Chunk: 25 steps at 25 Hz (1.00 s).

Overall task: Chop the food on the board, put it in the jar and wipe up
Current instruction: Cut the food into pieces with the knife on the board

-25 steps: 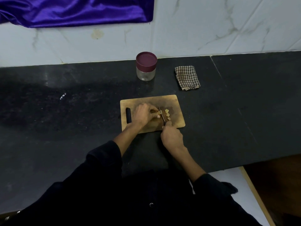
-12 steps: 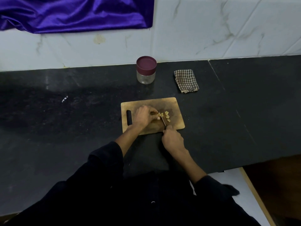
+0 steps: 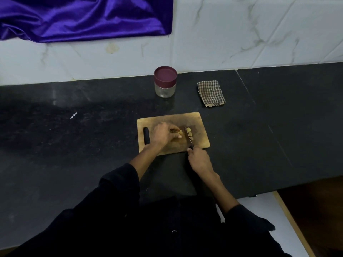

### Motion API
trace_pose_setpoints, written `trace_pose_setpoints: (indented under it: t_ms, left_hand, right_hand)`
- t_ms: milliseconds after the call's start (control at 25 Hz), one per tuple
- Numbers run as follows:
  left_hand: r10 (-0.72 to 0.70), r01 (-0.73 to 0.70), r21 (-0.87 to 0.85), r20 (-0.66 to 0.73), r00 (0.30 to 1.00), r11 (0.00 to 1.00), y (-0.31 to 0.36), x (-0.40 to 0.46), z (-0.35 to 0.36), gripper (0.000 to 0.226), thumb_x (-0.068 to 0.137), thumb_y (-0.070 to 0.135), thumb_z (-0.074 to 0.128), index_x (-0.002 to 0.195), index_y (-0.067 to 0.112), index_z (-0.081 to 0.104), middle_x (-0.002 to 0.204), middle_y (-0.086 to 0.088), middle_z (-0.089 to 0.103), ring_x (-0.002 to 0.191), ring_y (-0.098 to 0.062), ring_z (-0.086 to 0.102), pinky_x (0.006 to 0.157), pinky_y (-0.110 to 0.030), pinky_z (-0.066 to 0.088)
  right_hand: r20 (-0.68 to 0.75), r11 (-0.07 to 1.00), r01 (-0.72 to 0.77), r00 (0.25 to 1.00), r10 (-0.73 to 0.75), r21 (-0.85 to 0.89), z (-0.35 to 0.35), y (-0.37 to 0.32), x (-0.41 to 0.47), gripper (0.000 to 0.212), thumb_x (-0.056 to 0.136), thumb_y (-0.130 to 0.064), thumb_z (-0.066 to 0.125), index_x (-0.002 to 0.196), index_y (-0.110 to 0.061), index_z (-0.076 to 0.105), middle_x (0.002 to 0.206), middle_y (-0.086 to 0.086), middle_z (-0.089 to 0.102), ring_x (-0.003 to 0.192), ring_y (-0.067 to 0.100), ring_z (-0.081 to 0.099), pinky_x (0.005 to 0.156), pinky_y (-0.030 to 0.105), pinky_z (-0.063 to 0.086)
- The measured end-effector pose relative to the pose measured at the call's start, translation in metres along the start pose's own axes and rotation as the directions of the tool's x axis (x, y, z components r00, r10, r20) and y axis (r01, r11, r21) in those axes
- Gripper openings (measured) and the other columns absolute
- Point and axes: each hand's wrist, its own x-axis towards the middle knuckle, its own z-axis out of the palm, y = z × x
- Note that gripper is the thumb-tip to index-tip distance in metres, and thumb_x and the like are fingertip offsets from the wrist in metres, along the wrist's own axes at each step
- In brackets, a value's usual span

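Note:
A wooden cutting board (image 3: pixel 201 123) lies on the black counter. My left hand (image 3: pixel 163 135) holds the uncut piece of yellowish food (image 3: pixel 179 134) down on the board with curled fingers. My right hand (image 3: pixel 199 158) grips the handle of a knife (image 3: pixel 187 135) at the board's near edge, its blade on the board just right of my left fingertips. Cut food pieces (image 3: pixel 189 133) lie to the right of the blade. A clear jar (image 3: pixel 165 82) with a maroon lid on stands behind the board. A folded checked cloth (image 3: pixel 211 93) lies to the jar's right.
The black counter (image 3: pixel 74 145) runs along a white marble-tiled wall (image 3: pixel 241 34). A purple satin cloth (image 3: pixel 83 17) hangs on the wall at upper left. The counter's front edge falls off at lower right, above a white panel (image 3: pixel 263 210) and dark floor.
The knife blade has shifted slightly left toward my left fingertips. The camera has tilted, so the board sits lower in view. The cut pieces stay where they were.

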Motion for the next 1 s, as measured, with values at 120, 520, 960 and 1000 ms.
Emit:
trace_pose_setpoints:
  t_ms: [120,520,960,1000]
  left_hand:
    - [-0.013,0.013,-0.015,-0.003,1.000,1.000,0.000,0.000,0.000,0.029,0.075,0.020,0.077,0.103,0.019,0.071,0.108,0.003,0.070,0.104,-0.010,0.062,0.096,-0.035,0.049]
    - [-0.001,0.001,-0.039,-0.015,1.000,0.999,0.003,-0.004,-0.003,0.029,0.076,0.017,0.076,0.104,0.015,0.071,0.108,0.001,0.070,0.102,-0.010,0.063,0.095,-0.033,0.049]
    - [0.004,-0.004,-0.021,-0.001,1.000,1.000,0.003,-0.003,-0.003,0.027,0.077,0.016,0.075,0.104,0.015,0.071,0.110,0.001,0.069,0.105,-0.011,0.061,0.098,-0.034,0.047]
    - [0.008,-0.008,-0.020,-0.002,1.000,1.000,0.003,-0.003,-0.003,0.026,0.077,0.016,0.075,0.103,0.015,0.071,0.109,0.001,0.070,0.104,-0.011,0.062,0.097,-0.034,0.047]
  right_hand:
    - [-0.002,0.999,0.018,1.000,-0.018,0.027,0.003,-0.001,-0.002,0.028,0.105,-0.031,0.040,0.116,-0.009,0.054,0.105,0.009,0.062,0.093,0.025,0.060,0.078,0.042,0.049]
    - [-0.030,0.992,0.127,0.991,-0.127,-0.008,-0.005,-0.009,0.001,0.021,0.105,-0.030,0.039,0.109,-0.013,0.051,0.090,0.001,0.056,0.085,0.020,0.058,0.071,0.037,0.043]
    - [-0.060,0.979,0.146,0.986,-0.156,-0.139,-0.001,-0.016,0.000,0.020,0.105,-0.028,0.039,0.114,-0.012,0.049,0.098,0.007,0.063,0.089,0.023,0.062,0.077,0.044,0.050]
    - [-0.072,0.978,0.145,0.985,-0.157,-0.151,0.000,-0.018,0.000,0.020,0.105,-0.027,0.039,0.114,-0.012,0.049,0.100,0.008,0.064,0.091,0.025,0.063,0.078,0.044,0.050]
